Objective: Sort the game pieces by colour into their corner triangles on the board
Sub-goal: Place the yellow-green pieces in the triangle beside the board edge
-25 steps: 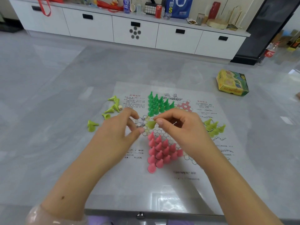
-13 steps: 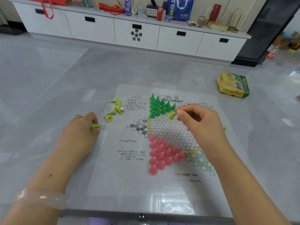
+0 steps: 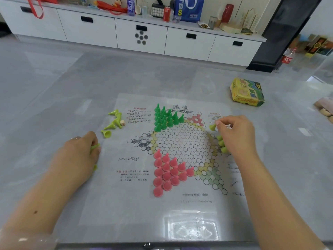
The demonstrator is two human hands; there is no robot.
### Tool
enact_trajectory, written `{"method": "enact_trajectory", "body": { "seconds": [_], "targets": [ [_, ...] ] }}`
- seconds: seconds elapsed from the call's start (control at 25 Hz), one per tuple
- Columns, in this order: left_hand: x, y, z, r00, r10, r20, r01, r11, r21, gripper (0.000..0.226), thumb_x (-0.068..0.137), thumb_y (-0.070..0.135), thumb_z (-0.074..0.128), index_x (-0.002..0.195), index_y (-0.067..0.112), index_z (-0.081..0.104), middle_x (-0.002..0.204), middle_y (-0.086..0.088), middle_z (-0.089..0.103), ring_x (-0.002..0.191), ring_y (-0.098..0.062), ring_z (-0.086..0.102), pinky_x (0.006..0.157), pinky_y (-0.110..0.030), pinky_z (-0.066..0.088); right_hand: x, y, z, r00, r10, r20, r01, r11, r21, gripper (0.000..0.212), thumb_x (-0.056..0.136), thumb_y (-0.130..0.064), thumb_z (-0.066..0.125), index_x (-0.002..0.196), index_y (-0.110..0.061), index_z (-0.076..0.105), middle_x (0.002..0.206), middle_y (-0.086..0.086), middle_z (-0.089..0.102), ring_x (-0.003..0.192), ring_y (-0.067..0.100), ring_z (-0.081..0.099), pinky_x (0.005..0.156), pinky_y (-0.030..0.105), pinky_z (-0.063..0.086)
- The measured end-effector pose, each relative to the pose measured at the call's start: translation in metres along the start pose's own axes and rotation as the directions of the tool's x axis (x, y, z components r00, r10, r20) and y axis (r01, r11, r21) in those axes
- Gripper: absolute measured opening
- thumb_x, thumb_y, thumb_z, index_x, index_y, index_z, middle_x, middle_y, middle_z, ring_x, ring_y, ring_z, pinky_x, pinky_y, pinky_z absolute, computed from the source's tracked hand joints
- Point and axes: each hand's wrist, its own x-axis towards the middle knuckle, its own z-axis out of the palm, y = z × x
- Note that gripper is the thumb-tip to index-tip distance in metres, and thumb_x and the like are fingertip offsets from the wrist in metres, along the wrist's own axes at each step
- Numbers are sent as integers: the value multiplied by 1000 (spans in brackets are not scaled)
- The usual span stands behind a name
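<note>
Head view, right hand (image 3: 236, 134) fingers pinching lime piece (image 3: 212, 127), left hand (image 3: 79, 156) gripping another (image 3: 94, 147).

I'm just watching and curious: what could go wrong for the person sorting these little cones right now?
The right hand pinches a lime piece just above the standing lime pieces; its palm could topple them. The left hand grips another lime cone off the board; the loose lime cones lying on the table nearby may get nudged away.

head view from above, facing forward and down, near the board (image 3: 137, 186) (wide-angle), cabinets (image 3: 140, 36) beyond
</note>
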Motion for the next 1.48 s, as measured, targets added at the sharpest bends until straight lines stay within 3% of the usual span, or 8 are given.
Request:
{"method": "enact_trajectory", "body": {
  "seconds": [0.32,0.48,0.8,1.0,1.16,1.24,1.36,1.48],
  "targets": [
    [-8,12,4,997,66,-28,-65,996,56,9,93,20,43,88,12,45,74,-2,39,74,-28,43,64,-33,32,10,18,8,1000,3,-6,-4,978,-210,12,84,-23,61,82,-18,72,106,11,56,95,41,57,76,52,52],
    [-15,21,8,999,49,1,-49,992,119,9,93,24,40,93,14,42,91,-5,42,82,-33,53,68,-37,43,9,20,7,999,15,32,-9,983,-185,11,83,-24,62,76,-22,71,104,8,55,89,42,59,73,51,53],
    [-16,24,5,997,81,19,-82,996,47,7,91,19,42,87,14,40,88,-7,42,82,-35,53,73,-43,46,5,20,7,998,12,69,1,983,-185,14,84,-25,61,83,-18,73,95,1,53,90,42,58,76,52,52],
    [-17,32,4,994,102,-37,-103,995,-14,10,92,18,44,92,10,47,83,-2,42,77,-25,42,67,-34,35,5,18,5,998,-10,63,22,983,-181,15,84,-23,60,84,-15,73,92,0,52,88,42,59,75,51,52],
    [-22,44,-3,985,154,-83,-165,973,-160,7,90,17,49,84,14,49,72,6,43,67,-19,42,59,-29,30,1,16,2,998,-25,66,36,986,-164,18,86,-25,57,89,-18,72,103,8,61,91,39,59,77,50,51],
    [-27,52,-6,983,163,-80,-179,947,-267,8,89,18,52,81,15,51,68,8,46,61,-8,44,53,-16,32,-2,9,-3,997,-75,16,77,980,-184,19,88,-25,54,94,-18,70,107,8,60,101,33,55,86,50,45],
    [-32,64,-6,981,189,-50,-194,907,-374,11,88,19,55,77,16,53,63,9,48,54,-4,47,53,-7,35,-14,-15,-10,977,-212,-22,208,970,-124,19,90,-24,53,96,-18,69,106,1,60,106,21,50,94,39,39],
    [-35,71,-2,979,200,-45,-200,883,-425,15,86,20,57,75,24,48,68,11,52,55,5,47,54,-5,36,-34,-57,-11,927,-318,198,301,947,115,15,89,-23,54,95,-21,68,88,-14,61,82,-4,54,76,11,42]
  ]
}}
